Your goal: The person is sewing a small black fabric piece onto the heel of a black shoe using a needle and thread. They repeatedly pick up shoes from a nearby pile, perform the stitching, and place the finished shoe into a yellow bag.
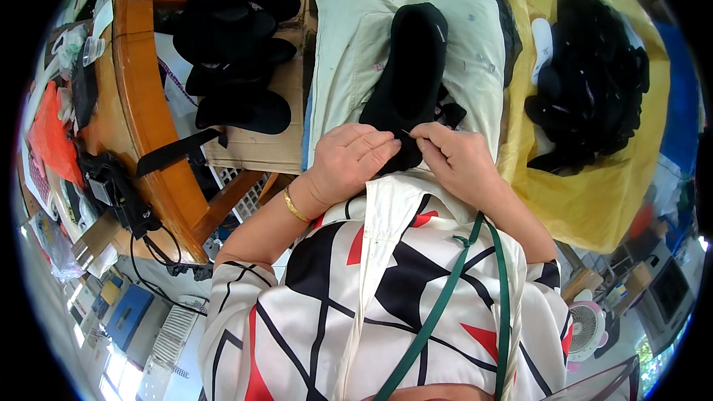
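Note:
A black fabric ankle boot [388, 96] lies on a white cloth-covered cushion in front of me, its opening facing up and away. My left hand [352, 157] rests against the near end, fingers bent and gripping the fabric. Close beside it, my right hand [454, 156] pinches a thin, pale, needle-like sliver [405, 132] between thumb and forefinger, right at the boot's edge. Whether a thread runs from it is too small to see. A small black crumpled piece [450, 114] shows beside the boot, above my right hand.
Beneath the work is the white cushion [338, 52]. Several black boots [243, 110] are stacked on cardboard [256, 150] at the left, beside a wooden chair frame [152, 104]. A yellow bag [594, 208] at the right holds a heap of black pieces [594, 96]. A fan [587, 327] stands lower right.

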### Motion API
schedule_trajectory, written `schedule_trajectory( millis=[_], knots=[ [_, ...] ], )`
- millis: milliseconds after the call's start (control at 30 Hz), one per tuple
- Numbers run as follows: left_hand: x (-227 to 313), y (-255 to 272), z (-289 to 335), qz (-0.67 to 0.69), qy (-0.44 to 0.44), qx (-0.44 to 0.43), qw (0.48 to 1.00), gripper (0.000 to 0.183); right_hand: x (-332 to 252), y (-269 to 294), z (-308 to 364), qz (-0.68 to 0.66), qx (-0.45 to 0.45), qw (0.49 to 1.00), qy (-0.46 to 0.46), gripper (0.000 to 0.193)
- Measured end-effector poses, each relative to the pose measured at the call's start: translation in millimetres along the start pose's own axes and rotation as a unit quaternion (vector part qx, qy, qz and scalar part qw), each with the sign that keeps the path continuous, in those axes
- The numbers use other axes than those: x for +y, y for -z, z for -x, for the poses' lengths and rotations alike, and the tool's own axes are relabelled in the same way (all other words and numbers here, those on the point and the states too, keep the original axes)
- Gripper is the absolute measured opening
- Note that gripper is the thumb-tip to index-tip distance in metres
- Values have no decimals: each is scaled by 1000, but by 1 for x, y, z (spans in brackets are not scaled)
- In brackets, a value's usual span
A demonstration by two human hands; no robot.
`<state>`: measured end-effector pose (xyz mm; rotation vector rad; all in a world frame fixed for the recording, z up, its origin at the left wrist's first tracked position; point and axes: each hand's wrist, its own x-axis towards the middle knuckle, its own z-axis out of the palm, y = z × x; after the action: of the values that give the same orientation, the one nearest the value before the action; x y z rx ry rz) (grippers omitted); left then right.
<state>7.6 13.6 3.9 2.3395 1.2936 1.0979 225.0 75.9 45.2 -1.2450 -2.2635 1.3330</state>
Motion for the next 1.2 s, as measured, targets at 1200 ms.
schedule_trajectory(
  millis=[1200],
  knots=[
    [9,2,8,-16,30,-78,996,33,8,-29,-17,-6,-16,998,-59,16]
  ],
)
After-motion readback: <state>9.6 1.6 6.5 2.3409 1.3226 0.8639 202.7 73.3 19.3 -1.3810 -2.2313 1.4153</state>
